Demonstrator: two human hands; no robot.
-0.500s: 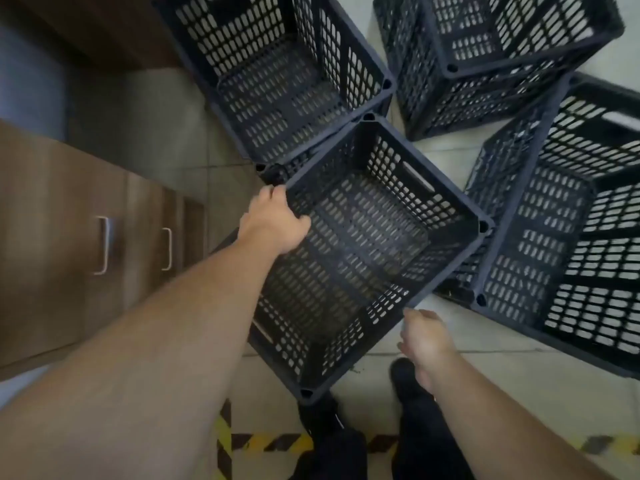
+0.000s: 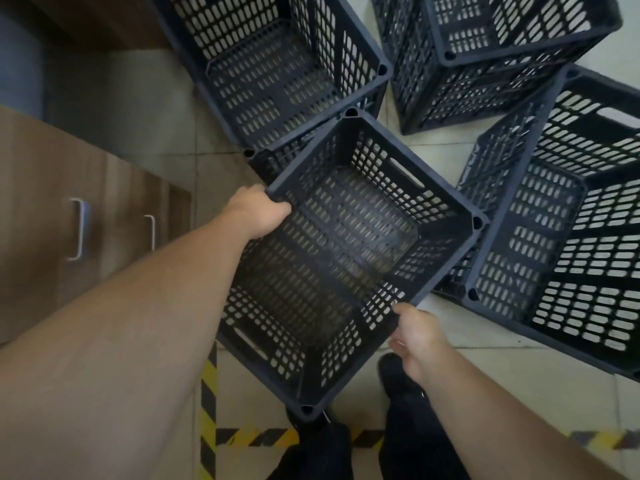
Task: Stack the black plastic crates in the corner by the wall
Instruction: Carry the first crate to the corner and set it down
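A black perforated plastic crate (image 2: 446, 216) is held in front of me, open side up and turned diagonally. My left hand (image 2: 258, 213) grips its far-left rim near a corner. My right hand (image 2: 415, 337) is closed on the lower right rim. Behind it a second black crate (image 2: 363, 39) stands on the floor near the wall, its near corner touching or under the held crate's far corner. Two more black crates sit to the right: one at the top right (image 2: 512, 60) and a large one at the right edge (image 2: 540, 188).
A wooden cabinet (image 2: 45, 188) with two metal handles (image 2: 79, 230) stands on the left. The tiled floor (image 2: 485, 362) carries yellow-black hazard tape (image 2: 207, 417). My dark shoes and trousers (image 2: 405, 386) show below the held crate.
The held crate has shifted slightly right and toward me. My left hand now wraps the rim near its corner, and my right hand has closed on the lower right edge.
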